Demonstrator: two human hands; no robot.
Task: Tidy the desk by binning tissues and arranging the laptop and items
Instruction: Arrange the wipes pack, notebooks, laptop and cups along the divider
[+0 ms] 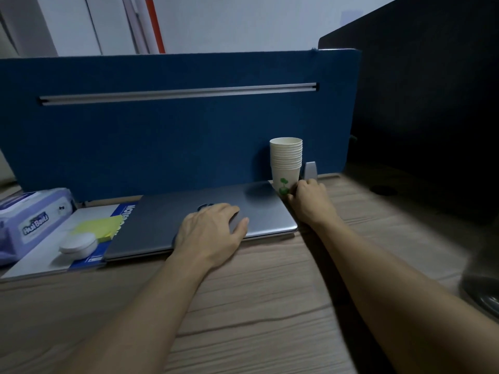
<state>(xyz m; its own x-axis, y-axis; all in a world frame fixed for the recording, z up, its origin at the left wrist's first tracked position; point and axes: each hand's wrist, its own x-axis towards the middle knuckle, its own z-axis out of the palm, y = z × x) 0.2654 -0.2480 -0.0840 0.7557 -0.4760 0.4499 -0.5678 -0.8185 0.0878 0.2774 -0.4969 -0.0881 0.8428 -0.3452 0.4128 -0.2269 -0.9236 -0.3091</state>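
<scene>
A closed grey laptop point(162, 214) lies flat on the wooden desk point(256, 306) against the blue partition. My left hand point(213, 233) rests palm down on the laptop's lid near its front edge, fingers spread. My right hand point(307, 201) is at the laptop's right rear corner, its fingers around the base of a stack of white paper cups point(286, 160) with a green print. The stack stands upright at the partition. No loose tissues are visible.
Left of the laptop lies a blue-and-white notebook point(89, 260) carrying yellow sticky notes point(100, 228) and a round white case point(78, 245). A purple wet-wipes pack point(29, 222) sits at far left. A blue partition point(175, 136) backs the desk; a dark panel point(432, 117) stands right.
</scene>
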